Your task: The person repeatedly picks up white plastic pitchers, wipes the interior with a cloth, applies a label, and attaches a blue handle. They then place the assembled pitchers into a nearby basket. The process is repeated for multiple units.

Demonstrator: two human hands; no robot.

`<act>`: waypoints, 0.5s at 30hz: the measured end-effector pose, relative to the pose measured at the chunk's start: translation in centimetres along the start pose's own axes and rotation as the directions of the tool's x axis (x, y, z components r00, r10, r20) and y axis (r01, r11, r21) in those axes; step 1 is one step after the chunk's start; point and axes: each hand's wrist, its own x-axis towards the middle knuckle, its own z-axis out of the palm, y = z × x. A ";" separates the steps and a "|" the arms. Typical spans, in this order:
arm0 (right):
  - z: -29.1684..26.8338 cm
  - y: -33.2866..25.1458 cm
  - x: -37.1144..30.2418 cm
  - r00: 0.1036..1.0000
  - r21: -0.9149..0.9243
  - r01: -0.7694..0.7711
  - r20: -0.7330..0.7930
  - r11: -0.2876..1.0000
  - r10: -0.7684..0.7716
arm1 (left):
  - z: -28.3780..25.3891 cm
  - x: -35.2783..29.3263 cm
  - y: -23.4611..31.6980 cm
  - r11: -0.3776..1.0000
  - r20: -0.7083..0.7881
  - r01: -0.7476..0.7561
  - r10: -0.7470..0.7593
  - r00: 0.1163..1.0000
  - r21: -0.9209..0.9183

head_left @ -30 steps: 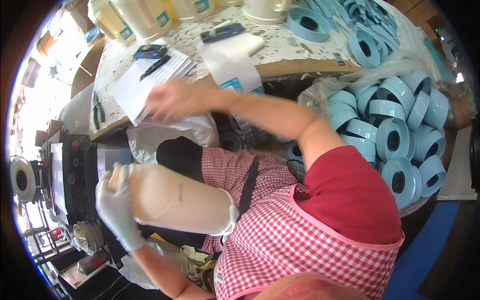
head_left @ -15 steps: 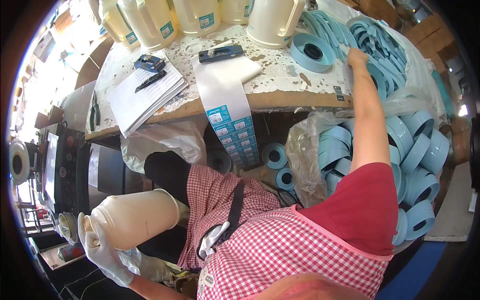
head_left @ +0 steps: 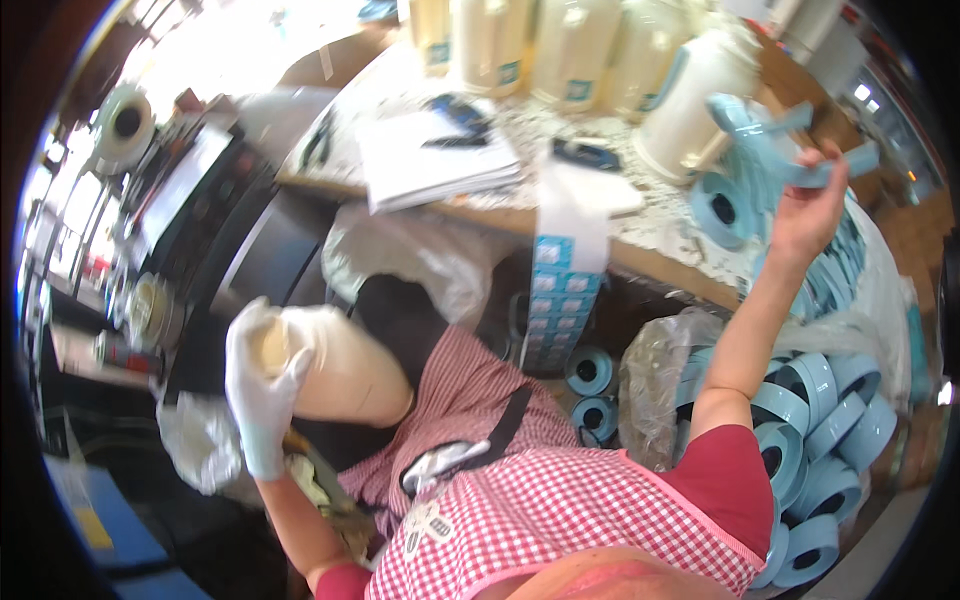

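While a gloved left hand grips a cream jug, the bare right hand raises a light-blue strip

At the far left stands a white roll with a dark core. Nearer and to its right, the left hand wraps the left end of the cream jug, thumb parted from the fingers and curved round that end. The jug lies on its side over the lap, its wider end pointing right, beside the red-and-white checked apron.

Beyond it, on the paint-worn table, pliers lie left of a stack of white sheets, which bears a slim black tool. Cream jugs line the far side. Right of the sheets, a strip of blue-and-white labels hangs over the near edge. Farther right are a white jug and, just beside it, a light-blue ring.

On the near right, more light-blue rings fill a clear plastic bag. Above a heap of light-blue bands at the far right, the right hand's thumb and fingers pinch the curved strip; the finer finger positions are too blurred to tell.
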 end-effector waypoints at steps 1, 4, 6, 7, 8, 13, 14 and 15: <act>3.2 0.4 -3.5 0.876 -0.098 0.017 0.482 0.995 0.032 | 0.3 0.0 -1.0 0.961 0.035 0.053 -0.046 0.998 -0.271; 16.1 4.2 -14.5 0.047 -0.131 0.298 0.991 0.946 0.123 | -1.3 0.6 -1.5 0.647 0.165 0.311 -0.277 0.947 -0.696; 21.7 7.5 -19.8 -0.397 0.176 0.459 0.918 0.871 0.024 | -3.6 1.6 -4.0 0.364 0.388 0.430 -0.186 0.903 -0.826; 24.0 8.6 -22.3 -0.487 0.331 0.509 0.872 0.794 -0.051 | -4.6 1.5 -5.3 0.335 0.412 0.446 -0.170 0.895 -0.830; 25.8 9.4 -24.6 -0.541 0.429 0.486 0.832 0.762 -0.123 | -5.4 1.0 -6.2 0.296 0.440 0.462 -0.141 0.887 -0.836; 27.5 14.8 -30.2 -0.384 0.439 0.519 0.886 0.733 -0.259 | -5.6 -3.7 -4.6 0.581 0.001 0.221 -0.355 0.935 -0.784; 26.9 16.5 -31.7 -0.137 0.167 0.379 0.983 0.910 -0.124 | -5.3 -5.1 -5.3 0.674 -0.056 0.218 -0.360 0.931 -0.706; 25.7 17.7 -33.8 0.045 -0.089 0.136 0.996 0.987 0.083 | -5.0 -6.3 -6.1 0.754 -0.106 0.221 -0.359 0.927 -0.619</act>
